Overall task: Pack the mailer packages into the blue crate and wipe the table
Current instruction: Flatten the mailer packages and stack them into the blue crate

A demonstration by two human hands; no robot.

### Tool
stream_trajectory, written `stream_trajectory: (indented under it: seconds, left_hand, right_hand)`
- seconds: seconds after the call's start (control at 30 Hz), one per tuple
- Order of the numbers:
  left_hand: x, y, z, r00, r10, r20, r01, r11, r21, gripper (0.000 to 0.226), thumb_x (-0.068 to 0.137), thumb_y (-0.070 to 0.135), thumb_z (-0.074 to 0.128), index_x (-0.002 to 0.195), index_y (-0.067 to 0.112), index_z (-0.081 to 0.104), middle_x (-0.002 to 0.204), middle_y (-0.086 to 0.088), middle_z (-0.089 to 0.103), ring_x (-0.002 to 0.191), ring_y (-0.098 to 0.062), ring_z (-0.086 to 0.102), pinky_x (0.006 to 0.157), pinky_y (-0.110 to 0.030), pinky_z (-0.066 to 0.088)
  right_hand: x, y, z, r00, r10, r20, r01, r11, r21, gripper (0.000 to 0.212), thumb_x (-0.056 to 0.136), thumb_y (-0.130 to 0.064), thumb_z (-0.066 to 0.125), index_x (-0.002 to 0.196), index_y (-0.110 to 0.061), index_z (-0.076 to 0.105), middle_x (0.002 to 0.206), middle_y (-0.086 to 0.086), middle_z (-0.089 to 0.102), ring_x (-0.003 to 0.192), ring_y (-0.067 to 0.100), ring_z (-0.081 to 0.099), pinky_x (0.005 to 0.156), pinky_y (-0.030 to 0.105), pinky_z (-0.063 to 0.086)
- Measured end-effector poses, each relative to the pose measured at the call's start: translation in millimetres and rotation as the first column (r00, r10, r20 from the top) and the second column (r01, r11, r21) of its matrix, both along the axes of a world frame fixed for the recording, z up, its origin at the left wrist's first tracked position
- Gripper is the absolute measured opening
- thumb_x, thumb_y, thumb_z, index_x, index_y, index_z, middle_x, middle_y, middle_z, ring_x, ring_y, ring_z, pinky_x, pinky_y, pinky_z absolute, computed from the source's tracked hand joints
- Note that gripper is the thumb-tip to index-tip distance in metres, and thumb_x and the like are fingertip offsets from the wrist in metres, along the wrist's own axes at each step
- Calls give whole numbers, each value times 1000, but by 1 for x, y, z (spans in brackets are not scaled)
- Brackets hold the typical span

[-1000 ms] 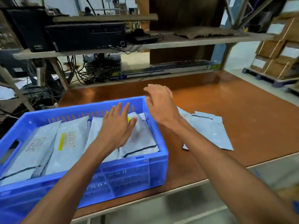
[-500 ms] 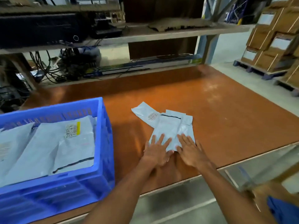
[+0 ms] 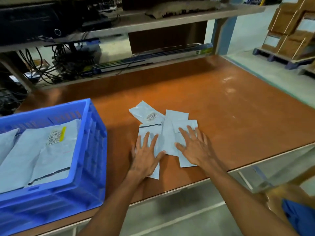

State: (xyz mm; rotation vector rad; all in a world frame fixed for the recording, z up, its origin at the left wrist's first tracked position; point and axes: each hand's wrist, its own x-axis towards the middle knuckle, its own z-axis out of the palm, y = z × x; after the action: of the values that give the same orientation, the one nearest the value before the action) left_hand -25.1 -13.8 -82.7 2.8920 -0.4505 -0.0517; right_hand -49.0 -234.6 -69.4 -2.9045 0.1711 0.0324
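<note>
Packing step: my left hand (image 3: 146, 155) and right hand (image 3: 196, 147) lie flat, ungripped, on loose mailers (image 3: 167, 133), frame centre. Next: gather them, carry to the blue crate (image 3: 85, 167), lower left.

Two bare forearms reach forward from the bottom of the view. The left hand (image 3: 145, 155) and the right hand (image 3: 194, 147) lie side by side, palms down, flat, fingers spread and pointing away.

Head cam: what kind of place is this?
Likely a warehouse packing station: grey mailers on an orange workbench, a blue crate part-filled with mailers, and labelled cartons on pallets behind.
</note>
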Motion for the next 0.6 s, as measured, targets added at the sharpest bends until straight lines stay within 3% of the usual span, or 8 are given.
stream_trajectory:
  seconds: [0.1, 0.27, 0.33, 0.4, 0.5, 0.6]
  left_hand:
    - [6, -11, -10, 998, -5, -55, 7, 999, 45, 73, 88, 77, 3, 152, 45, -13, 163, 10, -18, 151, -27, -15, 118, -60, -3]
    - [-1, -13, -14, 999, -5, 34, 4, 999, 48, 74, 85, 64, -20, 155, 41, -9, 164, 10, -13, 152, -26, -11, 121, -54, -5]
    - [0, -13, -14, 999, -10, 32, 8, 998, 56, 76, 84, 60, -24, 155, 38, -8, 164, 8, -12, 152, -27, -10, 121, -51, -6]
    - [-2, -13, -15, 999, -16, 36, 14, 998, 69, 71, 90, 53, -18, 157, 33, -4, 165, 5, -9, 152, -30, -6, 122, -47, -2]
    - [-3, -10, -18, 998, -28, 59, 21, 992, 124, 56, 105, 36, 10, 158, 22, 2, 165, -1, -5, 152, -33, 0, 123, -45, 6]
    - [-8, -5, -22, 983, -165, 86, 133, 946, 295, 57, 105, 24, 35, 155, 7, 16, 164, -12, -3, 152, -36, -1, 122, -50, 6]
  right_hand:
    - [2, 4, -24, 1000, 6, -14, -8, 997, -79, 68, 94, -70, 8, 154, -42, -9, 165, -4, -9, 152, 28, -10, 122, 51, -1]
    - [4, 2, -30, 999, 21, 24, -18, 995, -100, 68, 90, -60, -13, 154, -37, -13, 165, -3, -9, 152, 27, -8, 122, 48, -2]
    - [5, 1, -33, 999, 24, 33, -21, 995, -98, 66, 91, -56, -13, 154, -37, -12, 165, -4, -9, 152, 26, -9, 122, 47, -4]
    - [4, 0, -33, 999, 39, 36, -36, 995, -96, 64, 93, -53, -8, 155, -35, -12, 165, -5, -9, 152, 25, -10, 122, 46, -6]
    - [3, -1, -34, 997, 63, 38, -59, 992, -112, 63, 95, -49, -3, 155, -34, -11, 165, -4, -7, 152, 26, -9, 122, 46, -5]
    - [1, -1, -34, 997, 59, 47, -53, 992, -115, 61, 97, -44, 0, 156, -31, -7, 165, -4, -2, 152, 27, -5, 122, 46, -2]
